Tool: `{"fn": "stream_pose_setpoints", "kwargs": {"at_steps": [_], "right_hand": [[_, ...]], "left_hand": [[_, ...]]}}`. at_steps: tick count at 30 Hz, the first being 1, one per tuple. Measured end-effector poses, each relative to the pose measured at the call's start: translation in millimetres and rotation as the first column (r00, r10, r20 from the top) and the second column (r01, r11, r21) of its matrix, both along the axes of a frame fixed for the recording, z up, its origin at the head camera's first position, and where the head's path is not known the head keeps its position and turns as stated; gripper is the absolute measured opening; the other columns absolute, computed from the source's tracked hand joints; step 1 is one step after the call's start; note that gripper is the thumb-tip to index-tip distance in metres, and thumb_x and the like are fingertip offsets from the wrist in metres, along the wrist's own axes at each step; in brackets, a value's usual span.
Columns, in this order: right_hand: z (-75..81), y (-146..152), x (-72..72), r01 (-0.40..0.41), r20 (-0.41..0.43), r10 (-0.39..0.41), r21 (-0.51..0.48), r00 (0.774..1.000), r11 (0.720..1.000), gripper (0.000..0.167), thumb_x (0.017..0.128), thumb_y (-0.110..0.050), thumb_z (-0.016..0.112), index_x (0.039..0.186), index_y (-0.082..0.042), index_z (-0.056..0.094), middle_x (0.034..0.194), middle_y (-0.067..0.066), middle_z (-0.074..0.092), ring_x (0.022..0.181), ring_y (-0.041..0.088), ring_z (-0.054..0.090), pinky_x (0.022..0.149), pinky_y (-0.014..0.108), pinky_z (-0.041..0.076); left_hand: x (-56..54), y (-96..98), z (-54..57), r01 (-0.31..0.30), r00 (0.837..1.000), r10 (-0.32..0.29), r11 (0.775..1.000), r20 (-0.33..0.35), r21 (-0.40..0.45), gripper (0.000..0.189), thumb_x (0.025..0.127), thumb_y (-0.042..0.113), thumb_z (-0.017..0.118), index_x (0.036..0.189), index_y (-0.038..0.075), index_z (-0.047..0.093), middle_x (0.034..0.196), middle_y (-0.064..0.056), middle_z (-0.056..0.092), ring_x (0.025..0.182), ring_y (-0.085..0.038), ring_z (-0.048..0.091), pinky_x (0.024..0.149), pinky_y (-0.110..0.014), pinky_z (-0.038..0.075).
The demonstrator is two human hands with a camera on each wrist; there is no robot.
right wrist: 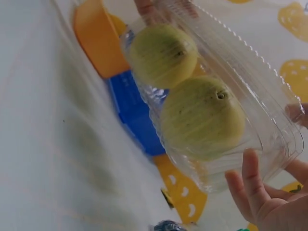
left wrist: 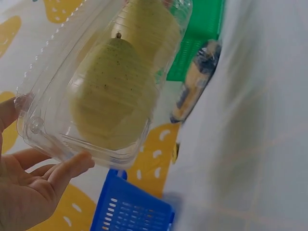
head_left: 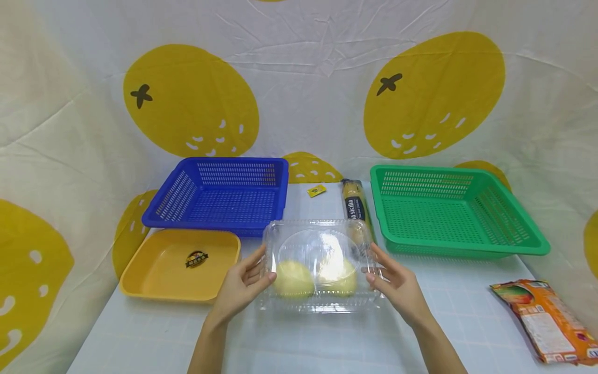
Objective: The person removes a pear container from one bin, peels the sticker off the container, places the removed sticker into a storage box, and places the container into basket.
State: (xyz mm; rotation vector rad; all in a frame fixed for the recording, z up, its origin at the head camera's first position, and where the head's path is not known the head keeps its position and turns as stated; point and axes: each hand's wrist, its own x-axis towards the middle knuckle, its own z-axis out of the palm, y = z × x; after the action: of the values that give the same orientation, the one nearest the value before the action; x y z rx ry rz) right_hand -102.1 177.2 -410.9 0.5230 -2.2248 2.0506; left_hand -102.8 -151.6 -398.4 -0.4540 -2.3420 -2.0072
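A clear plastic clamshell box [head_left: 317, 236] is held up above the table, tilted, with its lid closed. Two yellow-green fruits that look like pears [left wrist: 108, 91] lie inside it, side by side; a short stem shows on one. My left hand [head_left: 243, 283] grips the box's left end, thumb in front and fingers behind. At the right end, my right hand [head_left: 399, 285] grips it the same way. Both wrist views show fingertips pressed to the plastic, seen in the right wrist view under the nearer fruit [right wrist: 202, 118].
Behind the box stand a blue basket [head_left: 233, 226] at left and a green basket [head_left: 460, 244] at right. A yellow tray [head_left: 154, 270] sits before the blue one. Between the baskets lie a black-labelled packet [head_left: 353, 200] and a small yellow sachet [head_left: 316, 190]. An orange bag [head_left: 546, 322] lies far right.
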Motion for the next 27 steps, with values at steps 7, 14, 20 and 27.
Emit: {"fn": "stream_pose_setpoints", "kwargs": {"at_steps": [7,14,20,27], "right_hand": [[12.8,-2.2,-6.7,0.019,-0.028,-0.018,0.026,0.999,0.999,0.06,0.086,0.007,0.059,0.142,0.004,0.035,0.143,0.031,0.032,0.106,0.004,0.058,0.069,0.024,0.054],[24.5,-7.7,-21.5,0.056,-0.033,-0.053,0.076,0.998,0.996,0.061,0.086,0.002,0.063,0.142,-0.001,0.039,0.141,0.025,0.04,0.114,0.022,0.056,0.073,0.023,0.054],[28.4,-12.1,-39.2,0.028,0.008,-0.028,0.065,1.0,0.998,0.063,0.088,-0.002,0.063,0.144,-0.004,0.035,0.146,0.02,0.035,0.124,0.044,0.042,0.082,0.022,0.05],[33.1,-23.1,-62.6,0.023,0.016,-0.024,0.051,1.0,0.998,0.063,0.088,-0.006,0.063,0.145,-0.005,0.035,0.145,0.022,0.037,0.122,0.042,0.046,0.082,0.022,0.05]], "left_hand": [[-10.6,-4.4,11.2,0.028,0.999,-0.029,0.999,-0.029,-0.025,0.065,0.085,0.003,0.066,0.14,-0.011,0.033,0.144,-0.026,0.034,0.122,-0.041,0.046,0.09,-0.032,0.047],[-26.4,-14.1,24.5,0.046,0.999,-0.047,0.998,-0.012,-0.033,0.066,0.087,0.008,0.066,0.142,-0.007,0.032,0.146,-0.022,0.033,0.127,-0.036,0.042,0.094,-0.032,0.043],[-44.5,-20.5,31.4,0.06,0.998,-0.06,0.998,-0.02,-0.021,0.065,0.087,0.004,0.064,0.142,-0.008,0.03,0.146,-0.026,0.031,0.128,-0.039,0.039,0.091,-0.029,0.044],[-64.7,-31.3,38.4,0.047,0.999,-0.048,0.998,-0.008,-0.043,0.065,0.088,0.005,0.063,0.143,-0.006,0.031,0.145,-0.026,0.032,0.127,-0.04,0.04,0.092,-0.033,0.044]]}}
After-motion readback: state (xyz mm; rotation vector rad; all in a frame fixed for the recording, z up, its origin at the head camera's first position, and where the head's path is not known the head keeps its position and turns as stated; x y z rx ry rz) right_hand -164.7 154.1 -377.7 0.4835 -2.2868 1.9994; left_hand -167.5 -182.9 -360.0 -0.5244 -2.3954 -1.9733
